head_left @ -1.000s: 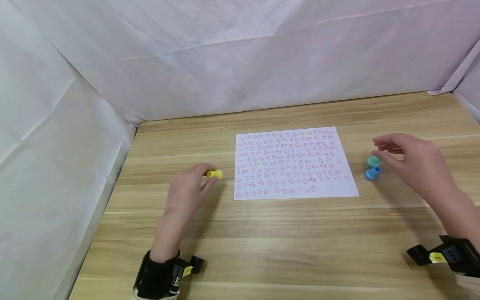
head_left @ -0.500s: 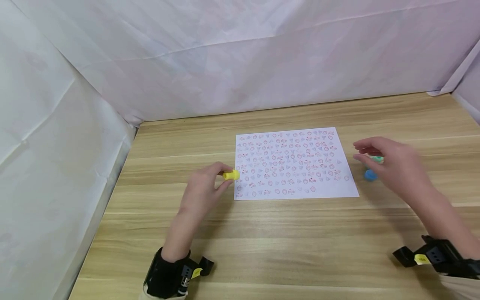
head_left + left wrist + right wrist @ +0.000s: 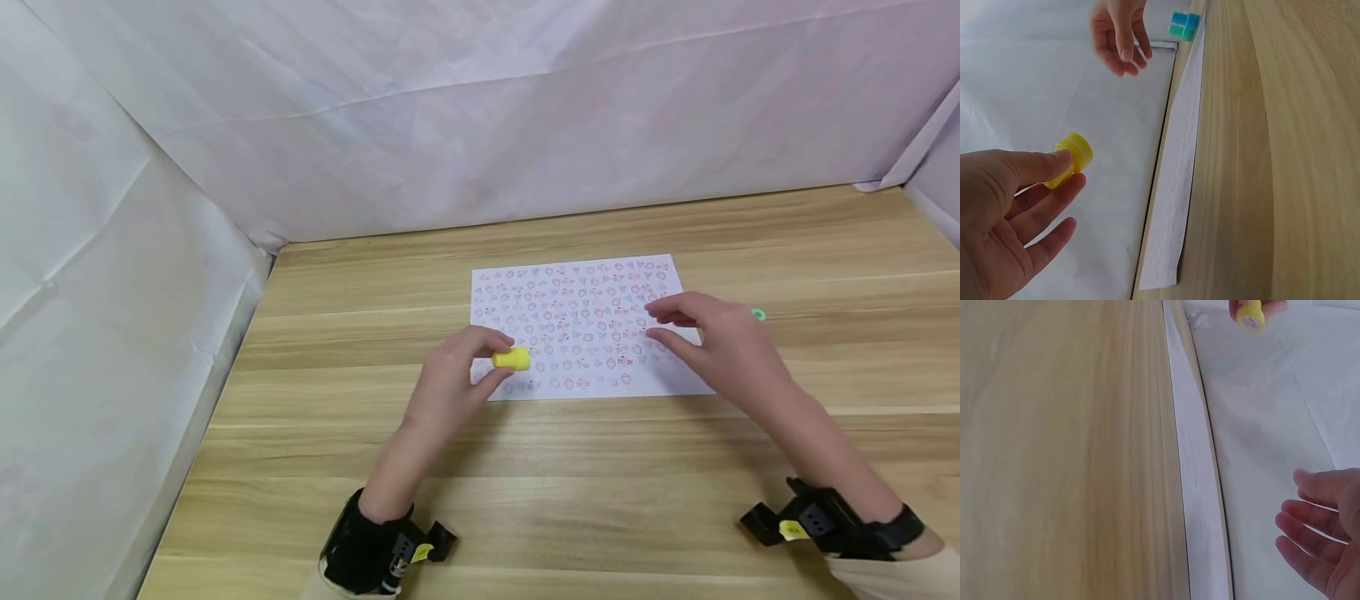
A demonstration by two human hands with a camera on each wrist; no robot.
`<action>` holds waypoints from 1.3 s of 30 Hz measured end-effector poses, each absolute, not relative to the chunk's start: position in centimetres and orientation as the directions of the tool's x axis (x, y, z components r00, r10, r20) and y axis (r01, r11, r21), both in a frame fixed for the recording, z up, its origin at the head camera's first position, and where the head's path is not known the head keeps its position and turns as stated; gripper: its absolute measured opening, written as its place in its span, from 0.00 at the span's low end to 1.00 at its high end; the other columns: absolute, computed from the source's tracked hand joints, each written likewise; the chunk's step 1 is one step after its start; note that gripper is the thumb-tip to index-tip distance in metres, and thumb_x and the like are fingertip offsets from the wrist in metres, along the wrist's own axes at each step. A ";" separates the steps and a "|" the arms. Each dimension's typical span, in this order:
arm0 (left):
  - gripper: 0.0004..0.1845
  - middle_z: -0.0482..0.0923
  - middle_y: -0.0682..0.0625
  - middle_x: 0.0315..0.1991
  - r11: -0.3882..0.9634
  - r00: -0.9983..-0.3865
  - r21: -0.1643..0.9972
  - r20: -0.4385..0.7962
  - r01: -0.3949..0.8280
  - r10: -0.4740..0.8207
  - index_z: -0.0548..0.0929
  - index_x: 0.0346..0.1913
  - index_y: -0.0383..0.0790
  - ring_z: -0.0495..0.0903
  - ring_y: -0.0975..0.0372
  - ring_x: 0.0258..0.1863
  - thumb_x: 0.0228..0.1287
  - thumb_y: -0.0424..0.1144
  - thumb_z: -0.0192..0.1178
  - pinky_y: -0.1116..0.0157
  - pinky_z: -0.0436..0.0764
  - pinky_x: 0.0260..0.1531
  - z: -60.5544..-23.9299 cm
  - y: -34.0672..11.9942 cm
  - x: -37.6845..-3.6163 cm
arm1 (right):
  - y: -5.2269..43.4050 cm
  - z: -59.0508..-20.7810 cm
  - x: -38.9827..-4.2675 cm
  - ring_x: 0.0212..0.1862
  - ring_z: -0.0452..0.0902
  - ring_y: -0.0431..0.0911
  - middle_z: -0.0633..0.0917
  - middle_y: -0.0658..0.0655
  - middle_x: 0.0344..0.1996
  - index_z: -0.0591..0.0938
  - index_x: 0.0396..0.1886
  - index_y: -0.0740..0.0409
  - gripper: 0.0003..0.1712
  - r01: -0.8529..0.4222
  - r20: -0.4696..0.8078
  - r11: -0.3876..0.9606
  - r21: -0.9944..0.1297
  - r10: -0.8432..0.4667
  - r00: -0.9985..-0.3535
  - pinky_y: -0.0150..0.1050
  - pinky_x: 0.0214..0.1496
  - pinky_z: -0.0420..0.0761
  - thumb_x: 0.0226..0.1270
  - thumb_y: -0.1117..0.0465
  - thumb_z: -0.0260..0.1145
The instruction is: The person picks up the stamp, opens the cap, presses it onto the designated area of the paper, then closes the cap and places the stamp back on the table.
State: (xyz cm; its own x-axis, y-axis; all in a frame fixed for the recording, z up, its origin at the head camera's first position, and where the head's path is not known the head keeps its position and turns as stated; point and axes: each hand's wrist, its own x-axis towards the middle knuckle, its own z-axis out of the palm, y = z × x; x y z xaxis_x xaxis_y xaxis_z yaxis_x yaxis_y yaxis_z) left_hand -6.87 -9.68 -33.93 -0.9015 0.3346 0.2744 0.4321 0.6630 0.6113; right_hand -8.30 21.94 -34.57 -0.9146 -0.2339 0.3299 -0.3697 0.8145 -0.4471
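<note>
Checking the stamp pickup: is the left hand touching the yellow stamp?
Touching. The left wrist view shows the left hand pinching the yellow stamp between thumb and fingertips; the head view shows the same grip above the patterned paper.

A sheet of paper (image 3: 585, 325) lies flat on the table (image 3: 600, 500), about midway across it, with the backdrop wall (image 3: 487, 125) behind. The left hand (image 3: 457, 387) holds a small stamp (image 3: 512, 359) over the sheet's near left corner, and the right hand (image 3: 720, 342) hovers over its right edge. Two more stamps (image 3: 1183, 25) sit side by side, touching, on the table just beyond that right edge.
</note>
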 end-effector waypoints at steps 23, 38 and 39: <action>0.14 0.85 0.51 0.45 0.481 -0.913 0.784 0.267 0.393 0.309 0.81 0.45 0.41 0.84 0.62 0.47 0.57 0.34 0.72 0.71 0.83 0.53 -34.9 -6.9 -6.6 | 14.0 -34.8 -7.3 0.46 0.87 0.43 0.89 0.50 0.47 0.84 0.52 0.54 0.21 -0.425 0.230 0.487 -0.763 -0.410 -0.883 0.40 0.50 0.87 0.58 0.62 0.76; 0.10 0.87 0.45 0.43 0.230 -0.981 0.954 0.185 0.193 0.059 0.85 0.43 0.37 0.87 0.63 0.39 0.57 0.28 0.70 0.66 0.87 0.44 -34.2 -11.0 -7.2 | 18.7 -33.9 -6.4 0.38 0.80 0.22 0.90 0.57 0.41 0.86 0.47 0.57 0.14 -0.300 0.267 0.557 -0.775 -0.142 -0.953 0.16 0.42 0.79 0.60 0.67 0.73; 0.11 0.87 0.44 0.44 0.207 -0.982 0.960 0.179 0.188 0.063 0.85 0.44 0.36 0.87 0.64 0.40 0.58 0.28 0.69 0.67 0.87 0.45 -34.1 -11.4 -7.2 | 19.1 -33.8 -6.3 0.38 0.80 0.21 0.90 0.57 0.41 0.86 0.47 0.57 0.15 -0.294 0.263 0.570 -0.767 -0.138 -0.955 0.15 0.42 0.78 0.60 0.66 0.74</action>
State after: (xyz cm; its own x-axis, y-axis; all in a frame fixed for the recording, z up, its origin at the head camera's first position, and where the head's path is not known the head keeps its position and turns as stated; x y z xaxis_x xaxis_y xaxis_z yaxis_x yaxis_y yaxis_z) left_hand -7.20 -11.37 -34.11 -0.9819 0.0627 0.1788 0.1881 0.2071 0.9601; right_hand -6.30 19.12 -33.81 -0.9549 -0.1379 0.2629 -0.2936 0.5700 -0.7674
